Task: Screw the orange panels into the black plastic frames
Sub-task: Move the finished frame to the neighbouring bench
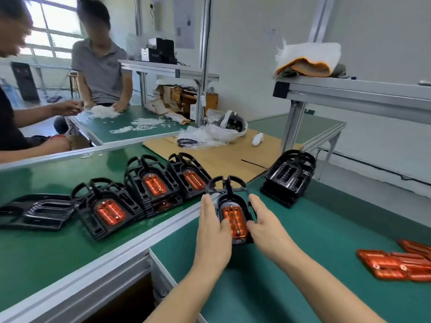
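Note:
A black plastic frame with an orange panel seated in it lies on the green mat in front of me. My left hand grips its left side, thumb lying on the panel. My right hand holds the right side, fingers along the frame's edge. Two screws show in the panel, one at each end. Loose orange panels lie at the right edge. A stack of bare black frames stands behind to the right.
Three frames with orange panels sit in a row on the left bench, with bare black frames further left. Cardboard sheet, plastic bags and a headset lie behind. Two people work at the far table.

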